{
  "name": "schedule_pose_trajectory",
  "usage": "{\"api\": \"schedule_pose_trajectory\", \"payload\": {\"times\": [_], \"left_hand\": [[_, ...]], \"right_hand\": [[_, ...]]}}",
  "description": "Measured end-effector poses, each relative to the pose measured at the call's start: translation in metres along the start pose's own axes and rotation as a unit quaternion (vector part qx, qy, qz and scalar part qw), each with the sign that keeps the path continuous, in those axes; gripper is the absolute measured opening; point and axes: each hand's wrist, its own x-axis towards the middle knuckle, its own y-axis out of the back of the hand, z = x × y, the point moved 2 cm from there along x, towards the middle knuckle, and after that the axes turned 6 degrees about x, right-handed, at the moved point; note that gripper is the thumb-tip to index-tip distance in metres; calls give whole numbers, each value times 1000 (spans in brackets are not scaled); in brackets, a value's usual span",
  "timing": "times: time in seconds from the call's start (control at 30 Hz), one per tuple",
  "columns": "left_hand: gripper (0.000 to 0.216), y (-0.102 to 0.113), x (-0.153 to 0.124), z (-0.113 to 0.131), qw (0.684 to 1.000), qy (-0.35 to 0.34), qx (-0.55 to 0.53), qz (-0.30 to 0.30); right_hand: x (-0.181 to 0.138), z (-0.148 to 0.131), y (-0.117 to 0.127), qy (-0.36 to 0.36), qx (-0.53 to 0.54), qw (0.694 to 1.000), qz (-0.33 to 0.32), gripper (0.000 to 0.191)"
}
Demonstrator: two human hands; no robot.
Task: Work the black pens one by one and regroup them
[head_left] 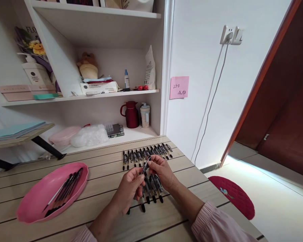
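Observation:
Both my hands meet over the wooden table point(103, 215) and grip one black pen point(145, 165). My left hand point(130, 190) pinches its lower end. The fingers of my right hand point(163, 171) close on its upper end. Beyond the hands a row of several black pens point(146, 155) lies side by side. A second row of black pens point(151, 190) lies under and just in front of my hands, partly hidden by them.
A pink oval tray point(35, 201) with several dark pen refills point(65, 191) sits at the left. Shelves behind hold a red jug point(130, 114), a pink lidded box point(63, 135) and a plastic bag point(89, 135). The table's right edge drops to the floor with a red cushion point(232, 195).

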Motion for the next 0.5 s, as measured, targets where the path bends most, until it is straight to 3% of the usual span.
{"api": "schedule_pose_trajectory", "payload": {"times": [0.33, 0.43, 0.5], "left_hand": [[36, 3, 0, -3, 1000, -2, 25, 13], [37, 6, -1, -2, 1000, 4, 12, 24], [37, 10, -2, 0, 999, 0, -1, 43]], "right_hand": [[-1, -2, -3, -2, -27, 999, -17, 26], [4, -10, 5, 5, -117, 993, -12, 24], [8, -17, 14, 17, -245, 969, 24, 21]]}}
